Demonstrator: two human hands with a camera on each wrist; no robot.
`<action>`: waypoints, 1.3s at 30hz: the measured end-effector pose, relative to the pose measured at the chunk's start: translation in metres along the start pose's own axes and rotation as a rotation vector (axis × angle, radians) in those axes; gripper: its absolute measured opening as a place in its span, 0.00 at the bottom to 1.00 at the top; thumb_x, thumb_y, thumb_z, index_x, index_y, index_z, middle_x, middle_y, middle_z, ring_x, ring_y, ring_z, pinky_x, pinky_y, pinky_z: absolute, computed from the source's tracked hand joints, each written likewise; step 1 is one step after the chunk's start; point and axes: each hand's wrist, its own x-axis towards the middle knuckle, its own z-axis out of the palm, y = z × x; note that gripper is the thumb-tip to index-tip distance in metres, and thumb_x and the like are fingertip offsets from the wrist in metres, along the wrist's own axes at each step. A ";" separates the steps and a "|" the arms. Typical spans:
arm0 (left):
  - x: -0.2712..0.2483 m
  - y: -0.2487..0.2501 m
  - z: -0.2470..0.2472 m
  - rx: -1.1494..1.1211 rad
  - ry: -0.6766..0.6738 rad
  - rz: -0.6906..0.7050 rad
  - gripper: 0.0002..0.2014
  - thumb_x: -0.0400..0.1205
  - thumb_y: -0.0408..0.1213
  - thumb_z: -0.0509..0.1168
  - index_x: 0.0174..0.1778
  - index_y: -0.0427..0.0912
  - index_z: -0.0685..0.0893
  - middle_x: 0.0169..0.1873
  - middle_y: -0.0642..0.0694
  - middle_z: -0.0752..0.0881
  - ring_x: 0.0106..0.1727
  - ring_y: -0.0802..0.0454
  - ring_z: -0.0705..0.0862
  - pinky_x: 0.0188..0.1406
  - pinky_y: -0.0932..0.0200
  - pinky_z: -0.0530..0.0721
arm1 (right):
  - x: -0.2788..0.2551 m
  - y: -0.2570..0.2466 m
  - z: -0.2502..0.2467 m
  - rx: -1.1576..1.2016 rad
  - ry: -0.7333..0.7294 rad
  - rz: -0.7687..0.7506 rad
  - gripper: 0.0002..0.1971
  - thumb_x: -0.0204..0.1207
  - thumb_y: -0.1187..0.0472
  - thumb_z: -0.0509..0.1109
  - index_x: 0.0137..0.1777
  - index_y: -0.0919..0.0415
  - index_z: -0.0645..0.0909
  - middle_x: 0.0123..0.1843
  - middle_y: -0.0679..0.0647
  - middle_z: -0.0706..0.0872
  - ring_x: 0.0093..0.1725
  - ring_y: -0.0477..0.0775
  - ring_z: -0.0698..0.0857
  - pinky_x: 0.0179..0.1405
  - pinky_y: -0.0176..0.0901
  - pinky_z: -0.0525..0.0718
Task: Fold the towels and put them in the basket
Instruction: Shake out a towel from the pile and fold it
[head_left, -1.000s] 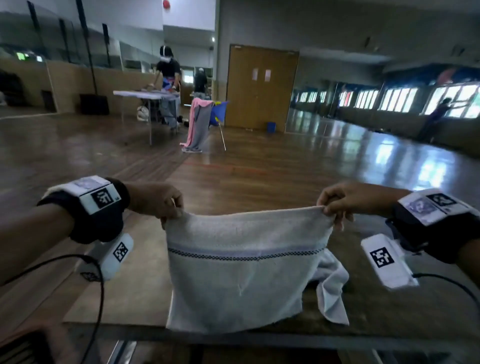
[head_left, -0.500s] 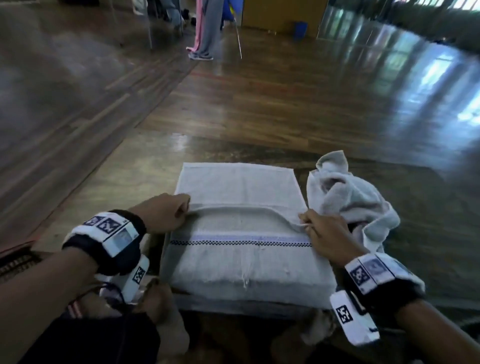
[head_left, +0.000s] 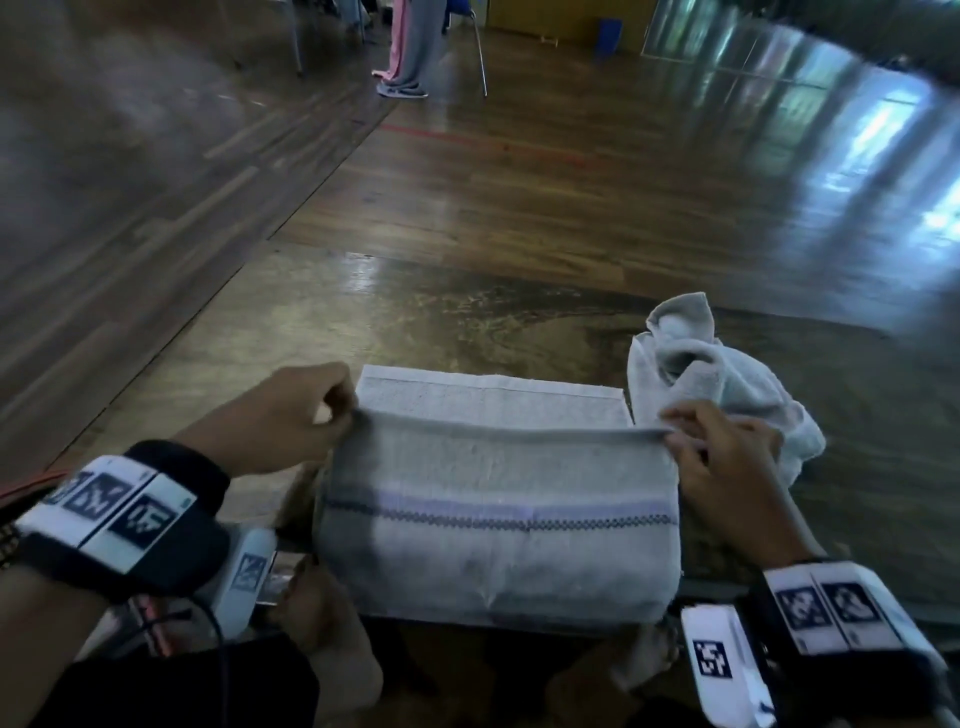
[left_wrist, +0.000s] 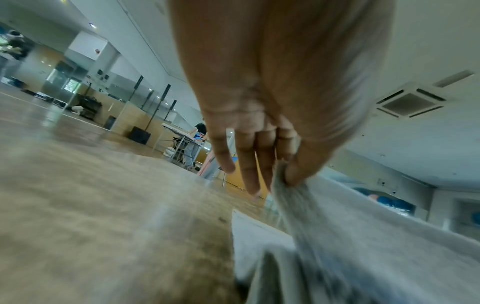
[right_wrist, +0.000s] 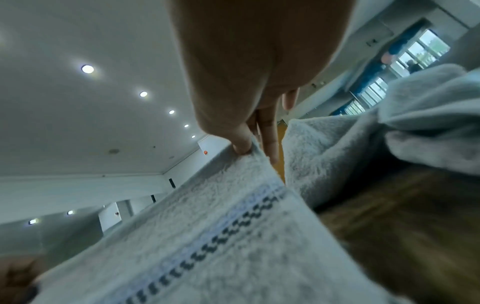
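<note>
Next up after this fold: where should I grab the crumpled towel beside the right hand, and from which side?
Probably pinch the crumpled towel at its raised peak, coming from above. That flap stands clear of the table, so fingers can close on it without digging under the heap. Its corners are buried in the folds, so lift and shake it out first. The right hand is nearest.

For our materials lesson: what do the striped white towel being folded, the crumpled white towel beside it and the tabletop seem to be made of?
Striped white towel: looks like looped terry cloth, probably cotton; fuzzy pile, flat woven band.
Crumpled white towel: similar fluffy terry, limp folds.
Tabletop: hard, worn, glossy brown surface, perhaps laminate or varnished wood; it reflects light.
</note>
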 end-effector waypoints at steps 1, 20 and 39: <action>0.009 -0.001 -0.002 0.022 0.068 0.000 0.09 0.77 0.32 0.68 0.38 0.51 0.76 0.37 0.54 0.84 0.40 0.55 0.82 0.41 0.56 0.79 | 0.011 0.000 0.001 -0.037 0.013 -0.015 0.05 0.78 0.63 0.66 0.51 0.52 0.79 0.40 0.44 0.85 0.42 0.40 0.78 0.61 0.43 0.58; 0.055 0.004 0.028 0.366 -0.099 -0.203 0.07 0.76 0.33 0.61 0.36 0.47 0.70 0.45 0.47 0.72 0.45 0.49 0.70 0.45 0.53 0.68 | 0.067 0.009 0.050 -0.331 -0.346 0.059 0.05 0.78 0.60 0.61 0.45 0.47 0.72 0.57 0.45 0.81 0.63 0.51 0.75 0.64 0.58 0.61; 0.019 0.005 -0.022 -0.083 0.143 -0.084 0.08 0.77 0.31 0.70 0.48 0.47 0.84 0.40 0.52 0.86 0.45 0.53 0.86 0.46 0.59 0.84 | 0.034 0.015 0.000 -0.019 -0.154 -0.101 0.02 0.77 0.64 0.69 0.47 0.58 0.80 0.44 0.46 0.79 0.48 0.50 0.78 0.62 0.64 0.71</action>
